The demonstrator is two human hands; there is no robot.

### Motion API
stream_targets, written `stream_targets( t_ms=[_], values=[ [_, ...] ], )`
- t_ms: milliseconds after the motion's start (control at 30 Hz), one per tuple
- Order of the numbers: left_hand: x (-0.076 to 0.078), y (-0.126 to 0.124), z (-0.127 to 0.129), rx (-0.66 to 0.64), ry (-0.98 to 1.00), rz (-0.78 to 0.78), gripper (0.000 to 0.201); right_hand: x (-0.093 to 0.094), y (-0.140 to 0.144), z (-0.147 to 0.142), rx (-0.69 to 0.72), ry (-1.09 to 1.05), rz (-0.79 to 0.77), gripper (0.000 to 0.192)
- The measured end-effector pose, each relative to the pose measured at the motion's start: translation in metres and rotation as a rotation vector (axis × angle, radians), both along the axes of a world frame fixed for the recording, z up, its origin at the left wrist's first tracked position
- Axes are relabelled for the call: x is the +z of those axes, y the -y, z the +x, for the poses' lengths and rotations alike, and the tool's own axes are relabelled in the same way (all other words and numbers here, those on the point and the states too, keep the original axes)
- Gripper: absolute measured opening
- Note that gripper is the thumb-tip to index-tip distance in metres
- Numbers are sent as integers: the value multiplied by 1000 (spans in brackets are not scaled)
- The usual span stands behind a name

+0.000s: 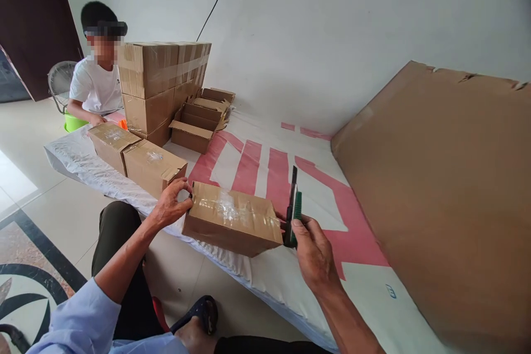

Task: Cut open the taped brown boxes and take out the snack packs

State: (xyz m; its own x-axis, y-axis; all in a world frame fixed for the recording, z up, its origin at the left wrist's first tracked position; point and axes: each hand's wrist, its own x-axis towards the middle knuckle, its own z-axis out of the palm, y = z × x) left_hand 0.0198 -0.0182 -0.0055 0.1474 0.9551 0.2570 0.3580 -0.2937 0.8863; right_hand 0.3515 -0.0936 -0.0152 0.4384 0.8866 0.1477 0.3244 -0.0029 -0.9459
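Note:
A taped cardboard box (234, 213) lies near the front edge of the cloth-covered surface. My left hand (171, 204) is at its left end, thumb and fingers curled in a pinch at the corner. In my right hand (313, 249), at the box's right end, is a slim green-and-black hand tool (293, 210), held upright with its narrow black end pointing up. Its exact kind is unclear. Left of my left hand, two more taped boxes (153, 163) stand end to end.
Taped boxes (160, 69) are stacked at the back left, beside open cartons (194, 127). A large cardboard sheet (452, 188) leans along the right. Across the far left corner sits another person (97, 86), a hand by the boxes. The pink-and-white cloth (244, 168) covers the surface.

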Motion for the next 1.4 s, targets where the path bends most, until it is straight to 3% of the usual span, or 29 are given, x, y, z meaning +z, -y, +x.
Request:
stream_targets(
  t_ms=[167,367,567,733,933,1100,1400],
  values=[
    [7,11,-24,148,-99,75,18,3,4,-16,147,-67,-29,53],
    [8,12,-19,-17,176,-154,17,-7,7,-17,134,-36,-49,53],
    [8,5,-6,6,149,-148,23,-7,20,-7,132,2,-115,49],
    [10,0,-4,-79,171,-138,28,19,20,10,123,153,-34,46],
    [16,4,-3,-185,201,-180,36,63,9,1,358,136,-104,55],
    [17,3,-2,-212,220,-200,44,93,-5,-19,515,250,-139,56],
    [13,2,-1,-245,274,-219,56,121,-22,-29,621,410,-148,48]
  ],
)
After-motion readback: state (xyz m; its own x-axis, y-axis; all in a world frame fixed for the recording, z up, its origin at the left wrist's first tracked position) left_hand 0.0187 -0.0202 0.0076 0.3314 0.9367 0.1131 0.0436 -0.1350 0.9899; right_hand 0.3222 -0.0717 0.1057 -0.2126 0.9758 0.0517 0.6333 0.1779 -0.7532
